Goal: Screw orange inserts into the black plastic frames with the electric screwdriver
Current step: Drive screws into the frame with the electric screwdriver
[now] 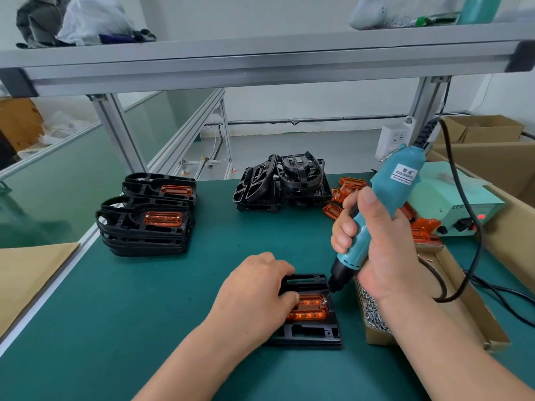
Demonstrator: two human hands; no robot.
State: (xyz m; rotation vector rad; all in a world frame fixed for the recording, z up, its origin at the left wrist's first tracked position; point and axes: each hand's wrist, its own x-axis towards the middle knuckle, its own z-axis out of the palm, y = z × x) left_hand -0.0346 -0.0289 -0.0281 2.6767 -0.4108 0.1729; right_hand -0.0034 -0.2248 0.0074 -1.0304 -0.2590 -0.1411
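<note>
A black plastic frame (312, 332) lies on the green mat near me, with an orange insert (311, 309) seated in it. My left hand (254, 293) rests on the frame's left part, fingers curled over its edge and a fingertip on the insert. My right hand (376, 244) grips the teal electric screwdriver (388, 198), held tilted, its bit tip down at a screw on the insert's upper right corner. Two stacks of frames with inserts fitted (144, 224) stand at the left. A heap of bare frames (280, 183) and loose orange inserts (344, 192) lie at the back.
A cardboard box of small screws (373, 314) sits right of the frame. The screwdriver's power unit (451, 204) and black cable (469, 256) are at the right, beside cardboard boxes (492, 157). An aluminium shelf beam (260, 65) runs overhead. Brown paper (26, 279) lies at the left edge.
</note>
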